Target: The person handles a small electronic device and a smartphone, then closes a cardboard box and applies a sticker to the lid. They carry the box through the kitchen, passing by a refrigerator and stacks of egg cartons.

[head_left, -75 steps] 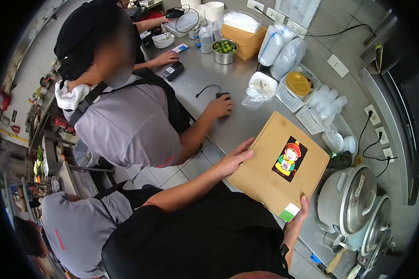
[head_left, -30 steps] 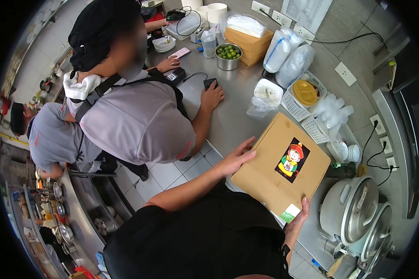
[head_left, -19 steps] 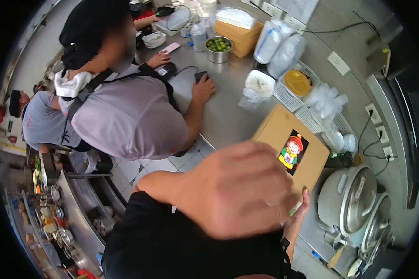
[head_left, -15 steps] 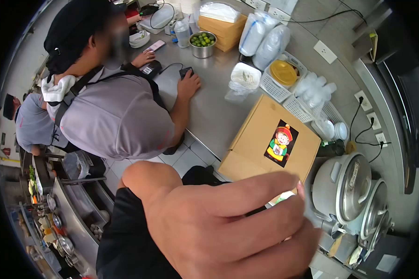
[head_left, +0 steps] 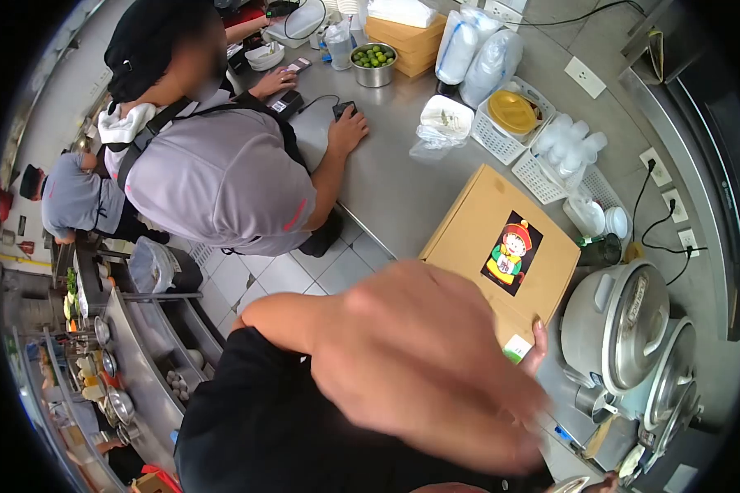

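Note:
A flat brown cardboard box (head_left: 460,238) with a cartoon-figure sticker lies tilted over the counter edge. At its near right corner, beside a white and green label (head_left: 516,347), my right hand (head_left: 538,349) grips the box, the thumb showing along the edge. Most of that hand is hidden. Close to the camera, my left hand (head_left: 427,361) hovers in front of the box's near side, with its back towards me. Its fingers are smeared by motion, and whatever they may hold is hidden. The left elbow bends out over black clothing.
A co-worker (head_left: 214,172) stands left at the steel counter (head_left: 386,164), one hand on a small black device. Limes in a metal bowl (head_left: 374,76), plastic baskets (head_left: 543,177) and cups line the back. Large lidded pots (head_left: 604,329) stand right. Another person (head_left: 78,193) is farther left.
My left hand has shifted and blurred, uncovering the box's label and my right thumb. The view has swung slightly, so the box and counter sit farther right.

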